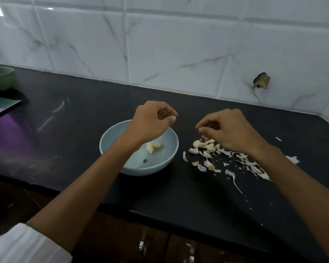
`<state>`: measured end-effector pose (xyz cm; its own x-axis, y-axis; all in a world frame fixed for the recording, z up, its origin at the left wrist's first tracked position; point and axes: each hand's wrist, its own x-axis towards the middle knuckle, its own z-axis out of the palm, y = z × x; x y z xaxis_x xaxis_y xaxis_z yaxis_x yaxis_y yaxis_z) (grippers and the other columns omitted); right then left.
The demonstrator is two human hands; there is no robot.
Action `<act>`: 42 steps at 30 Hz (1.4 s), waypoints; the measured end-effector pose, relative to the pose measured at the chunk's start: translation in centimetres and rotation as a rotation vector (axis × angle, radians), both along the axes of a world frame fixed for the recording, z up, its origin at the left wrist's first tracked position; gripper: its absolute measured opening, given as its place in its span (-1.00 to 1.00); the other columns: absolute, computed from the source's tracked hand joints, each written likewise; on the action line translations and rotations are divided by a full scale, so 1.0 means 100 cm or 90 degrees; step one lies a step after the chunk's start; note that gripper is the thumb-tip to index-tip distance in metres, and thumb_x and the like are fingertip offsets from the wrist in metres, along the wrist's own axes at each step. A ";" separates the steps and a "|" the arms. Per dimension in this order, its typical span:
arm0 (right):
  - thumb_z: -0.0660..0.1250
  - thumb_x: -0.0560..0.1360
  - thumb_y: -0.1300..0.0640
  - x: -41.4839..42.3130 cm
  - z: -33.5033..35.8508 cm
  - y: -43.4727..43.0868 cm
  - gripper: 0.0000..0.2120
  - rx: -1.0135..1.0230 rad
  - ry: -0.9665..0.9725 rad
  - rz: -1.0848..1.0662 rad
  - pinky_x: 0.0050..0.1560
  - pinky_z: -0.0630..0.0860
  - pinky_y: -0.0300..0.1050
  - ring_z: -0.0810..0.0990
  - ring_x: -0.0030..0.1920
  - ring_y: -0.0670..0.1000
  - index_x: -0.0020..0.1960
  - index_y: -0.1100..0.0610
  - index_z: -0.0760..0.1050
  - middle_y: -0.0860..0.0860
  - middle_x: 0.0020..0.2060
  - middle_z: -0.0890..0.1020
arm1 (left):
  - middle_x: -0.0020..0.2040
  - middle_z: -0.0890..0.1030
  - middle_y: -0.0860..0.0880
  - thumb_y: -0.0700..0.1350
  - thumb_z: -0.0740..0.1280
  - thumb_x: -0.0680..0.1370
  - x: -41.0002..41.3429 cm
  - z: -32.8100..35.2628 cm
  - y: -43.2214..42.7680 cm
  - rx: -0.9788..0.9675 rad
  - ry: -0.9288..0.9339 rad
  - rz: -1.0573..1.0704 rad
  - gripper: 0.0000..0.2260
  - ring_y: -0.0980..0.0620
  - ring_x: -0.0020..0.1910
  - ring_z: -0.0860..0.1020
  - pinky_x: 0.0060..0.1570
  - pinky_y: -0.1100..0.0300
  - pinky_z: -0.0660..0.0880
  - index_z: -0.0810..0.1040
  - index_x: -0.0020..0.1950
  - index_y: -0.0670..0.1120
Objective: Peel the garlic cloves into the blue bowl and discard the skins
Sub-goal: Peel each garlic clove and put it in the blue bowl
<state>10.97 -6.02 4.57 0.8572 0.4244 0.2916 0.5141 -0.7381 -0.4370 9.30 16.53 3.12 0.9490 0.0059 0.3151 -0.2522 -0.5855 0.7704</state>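
A few peeled cloves (153,147) lie in the bowl (110,137) mid-frame, while unpeeled cloves (203,146) and skins (254,168) wait at its right; the left hand (152,120) is loosely curled and empty, and the right hand's (228,128) grip is unclear.

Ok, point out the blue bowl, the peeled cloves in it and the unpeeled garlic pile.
blue bowl (144,170): head view, front outer wall.
peeled cloves (153,147): head view, middle of the cluster.
unpeeled garlic pile (205,147): head view, a clove near the pile's middle.

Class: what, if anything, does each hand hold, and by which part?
Left hand: nothing visible. Right hand: fingers reach the pile of pale unpeeled garlic cloves; any grip cannot be told.
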 end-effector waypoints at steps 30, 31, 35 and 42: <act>0.44 0.55 0.10 0.010 -0.045 -0.010 -0.90 0.065 -0.010 0.080 0.13 0.40 -0.36 0.51 -0.01 -0.20 0.03 0.07 0.70 -0.10 0.03 0.68 | -0.13 0.62 0.17 -0.14 0.40 0.61 0.022 0.005 -0.070 0.094 -0.042 -0.022 -0.89 0.32 -0.17 0.56 -0.21 0.60 0.40 0.70 0.08 -0.01; 0.42 0.57 0.11 0.008 -0.040 -0.015 -0.89 0.149 0.007 0.058 0.10 0.45 -0.35 0.58 -0.03 -0.21 0.06 0.08 0.68 -0.10 0.01 0.69 | -0.14 0.62 0.17 -0.14 0.41 0.60 0.023 0.005 -0.070 0.089 -0.048 -0.018 -0.89 0.32 -0.17 0.56 -0.20 0.61 0.40 0.70 0.08 -0.01; 0.35 0.61 0.17 -0.001 -0.028 -0.049 -0.86 0.436 0.087 0.019 -0.02 0.62 -0.23 0.70 -0.08 -0.08 0.13 0.14 0.63 0.01 -0.11 0.73 | -0.09 0.66 0.15 -0.11 0.43 0.60 0.018 0.003 -0.084 0.060 -0.081 -0.056 -0.89 0.27 -0.08 0.61 -0.10 0.52 0.47 0.69 0.10 0.00; 0.39 0.57 0.19 -0.009 -0.038 -0.088 -0.88 0.583 0.130 -0.065 -0.13 0.63 -0.22 0.67 -0.24 -0.02 0.01 0.25 0.61 0.07 -0.26 0.71 | -0.09 0.74 -0.07 -0.17 0.47 0.57 0.019 -0.022 -0.137 -0.201 0.018 -0.214 -0.89 0.00 -0.08 0.72 0.00 0.14 0.66 0.70 0.08 -0.14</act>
